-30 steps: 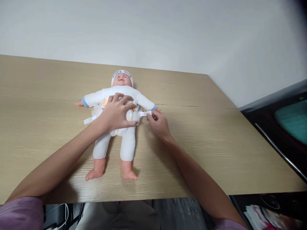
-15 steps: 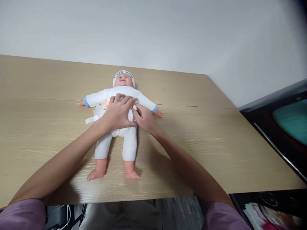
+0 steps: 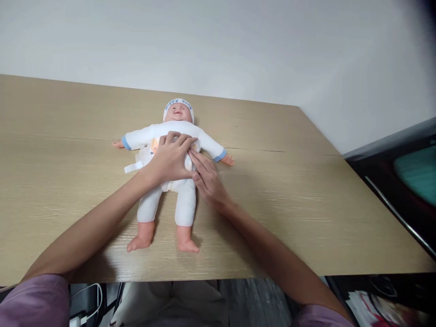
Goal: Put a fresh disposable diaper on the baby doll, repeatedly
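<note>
- A baby doll (image 3: pixel 170 168) lay on its back near the middle of the wooden table (image 3: pixel 306 200), head toward the far wall, arms spread to both sides and bare feet toward the person.
- The doll wore a white suit with blue cuffs and a white cap (image 3: pixel 178 105) with blue lettering.
- A diaper (image 3: pixel 172 175) was wrapped about the doll's middle, mostly hidden under the two hands.
- The left hand (image 3: pixel 168 160) lay flat on the doll's belly, fingers spread and pressed down over the front of the diaper; it covered the diaper rather than gripping it.
- The right hand (image 3: pixel 207 178) rested against the doll's hip on the right side of the view, fingers stretched out and together, their tips touching the diaper's edge just beside the left hand's fingers.
- Whether the right hand pinched anything under its fingers could not be told; it looked laid flat, not clamped.
- A white diaper tab (image 3: pixel 133 167) stuck out loose on the other side, lying on the table below the doll's arm and apart from both hands.
- Both forearms reached in from the near edge of the table, with purple sleeves (image 3: pixel 32 302) at the bottom corners.
- A dark piece of furniture (image 3: pixel 391 154) stood past the table's right edge.
</note>
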Demonstrator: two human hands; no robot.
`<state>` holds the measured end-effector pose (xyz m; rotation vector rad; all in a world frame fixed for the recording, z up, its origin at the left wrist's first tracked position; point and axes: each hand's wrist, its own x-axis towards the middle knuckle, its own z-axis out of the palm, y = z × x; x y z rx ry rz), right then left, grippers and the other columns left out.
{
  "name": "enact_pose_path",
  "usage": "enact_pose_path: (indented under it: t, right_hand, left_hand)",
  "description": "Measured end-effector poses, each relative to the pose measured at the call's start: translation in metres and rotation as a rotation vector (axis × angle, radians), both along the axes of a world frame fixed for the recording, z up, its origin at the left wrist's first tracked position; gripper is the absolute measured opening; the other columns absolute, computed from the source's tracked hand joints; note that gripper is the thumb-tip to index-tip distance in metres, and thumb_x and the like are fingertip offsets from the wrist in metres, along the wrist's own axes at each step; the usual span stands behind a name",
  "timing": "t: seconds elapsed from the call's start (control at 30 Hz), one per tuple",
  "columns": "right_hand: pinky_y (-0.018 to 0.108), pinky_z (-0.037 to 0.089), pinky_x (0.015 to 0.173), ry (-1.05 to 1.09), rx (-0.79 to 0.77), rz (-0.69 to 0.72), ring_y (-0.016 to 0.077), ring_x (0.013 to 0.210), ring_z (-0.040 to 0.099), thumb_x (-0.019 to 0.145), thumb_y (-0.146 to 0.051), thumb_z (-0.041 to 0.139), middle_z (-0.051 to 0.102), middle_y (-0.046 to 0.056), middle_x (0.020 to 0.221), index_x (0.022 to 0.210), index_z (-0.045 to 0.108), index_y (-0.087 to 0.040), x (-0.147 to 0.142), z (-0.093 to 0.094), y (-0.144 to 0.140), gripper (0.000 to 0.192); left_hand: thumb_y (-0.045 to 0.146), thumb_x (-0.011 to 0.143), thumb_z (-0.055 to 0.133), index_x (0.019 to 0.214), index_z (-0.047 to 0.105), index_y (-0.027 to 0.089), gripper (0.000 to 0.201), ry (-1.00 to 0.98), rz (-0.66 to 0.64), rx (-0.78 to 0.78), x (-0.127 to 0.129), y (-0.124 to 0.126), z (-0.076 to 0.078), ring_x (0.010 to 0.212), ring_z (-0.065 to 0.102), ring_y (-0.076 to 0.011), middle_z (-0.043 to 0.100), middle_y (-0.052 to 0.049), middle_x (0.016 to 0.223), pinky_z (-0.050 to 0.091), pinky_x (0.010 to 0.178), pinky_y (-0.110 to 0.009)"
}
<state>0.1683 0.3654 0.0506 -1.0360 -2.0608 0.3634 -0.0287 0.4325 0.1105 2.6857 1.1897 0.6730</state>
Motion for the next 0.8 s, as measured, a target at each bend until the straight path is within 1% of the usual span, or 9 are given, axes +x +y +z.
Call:
enact_pose_path:
  t: [0.07,0.13,0.2,0.27,0.33,0.47,0.57,0.7,0.8]
  right_hand:
    - [0.058,0.033,0.143,-0.013,0.018,0.009,0.0304,0.172,0.040,0.120,-0.049,0.032,0.046,0.010,0.183,0.181,0.040,-0.025,0.004,-0.001,0.003,0.066]
    - [0.058,0.033,0.143,-0.013,0.038,0.029,0.0302,0.172,0.041,0.120,-0.050,0.031,0.046,0.009,0.183,0.181,0.040,-0.026,0.008,-0.002,0.005,0.065]
    - [0.059,0.032,0.143,-0.002,0.061,0.033,0.0303,0.171,0.041,0.121,-0.052,0.030,0.045,0.009,0.183,0.182,0.036,-0.027,0.011,-0.002,0.003,0.066]
    - [0.060,0.033,0.142,0.024,0.078,-0.006,0.0310,0.171,0.040,0.121,-0.054,0.029,0.044,0.010,0.184,0.184,0.029,-0.029,0.011,0.001,-0.001,0.068]
    - [0.062,0.035,0.140,0.055,0.082,-0.070,0.0319,0.168,0.044,0.121,-0.054,0.030,0.048,0.010,0.180,0.184,0.027,-0.032,0.007,0.009,-0.004,0.067]
    - [0.060,0.048,0.127,0.079,0.106,-0.167,0.0345,0.139,0.063,0.117,-0.047,0.048,0.069,0.014,0.149,0.170,0.053,-0.031,-0.013,0.037,-0.001,0.056]
    - [0.054,0.056,0.112,0.046,0.118,-0.195,0.0318,0.114,0.067,0.111,-0.042,0.060,0.070,0.013,0.125,0.150,0.070,-0.025,-0.035,0.059,0.014,0.044]
    - [0.048,0.056,0.102,-0.079,0.112,-0.157,0.0305,0.106,0.067,0.107,-0.040,0.068,0.069,0.012,0.115,0.135,0.076,-0.021,-0.066,0.075,0.036,0.035]
    - [0.045,0.054,0.098,-0.195,0.070,-0.155,0.0304,0.105,0.066,0.107,-0.038,0.068,0.071,0.011,0.116,0.143,0.074,-0.022,-0.086,0.073,0.045,0.040]
  left_hand:
    - [0.063,0.074,0.095,0.163,0.058,0.025,0.103,-0.055,-0.074,-0.078,-0.007,0.003,0.006,0.149,0.047,-0.0540,0.063,-0.017,0.160,0.038,0.123,-0.070]
    - [0.066,0.078,0.093,0.166,0.054,0.028,0.104,-0.184,-0.177,-0.202,-0.020,0.005,0.013,0.155,0.048,-0.0497,0.059,-0.015,0.166,0.039,0.129,-0.066]
    - [0.065,0.090,0.086,0.165,0.054,0.030,0.089,-0.365,-0.210,-0.293,-0.040,0.006,0.017,0.158,0.050,-0.0419,0.056,-0.012,0.169,0.043,0.131,-0.058]
    - [0.062,0.102,0.073,0.155,0.061,0.028,0.065,-0.504,-0.113,-0.281,-0.064,0.006,0.011,0.156,0.055,-0.0356,0.061,-0.011,0.164,0.043,0.132,-0.052]
    - [0.059,0.106,0.065,0.141,0.067,0.025,0.048,-0.532,0.041,-0.209,-0.088,0.005,-0.005,0.147,0.060,-0.0326,0.068,-0.012,0.153,0.043,0.131,-0.051]
    - [0.059,0.102,0.065,0.129,0.067,0.023,0.045,-0.414,0.229,-0.155,-0.123,0.001,-0.045,0.131,0.063,-0.0328,0.071,-0.014,0.139,0.050,0.120,-0.051]
    - [0.056,0.099,0.066,0.124,0.066,0.020,0.045,-0.247,0.358,-0.080,-0.131,-0.005,-0.062,0.132,0.060,-0.0395,0.070,-0.019,0.134,0.047,0.121,-0.058]
    - [0.052,0.097,0.067,0.121,0.065,0.016,0.042,0.002,0.495,-0.094,-0.132,-0.012,-0.060,0.131,0.060,-0.0472,0.071,-0.024,0.126,0.048,0.114,-0.064]
    - [0.053,0.101,0.063,0.113,0.067,0.016,0.038,0.093,0.557,-0.182,-0.137,-0.012,-0.052,0.125,0.065,-0.0451,0.075,-0.022,0.119,0.051,0.108,-0.058]
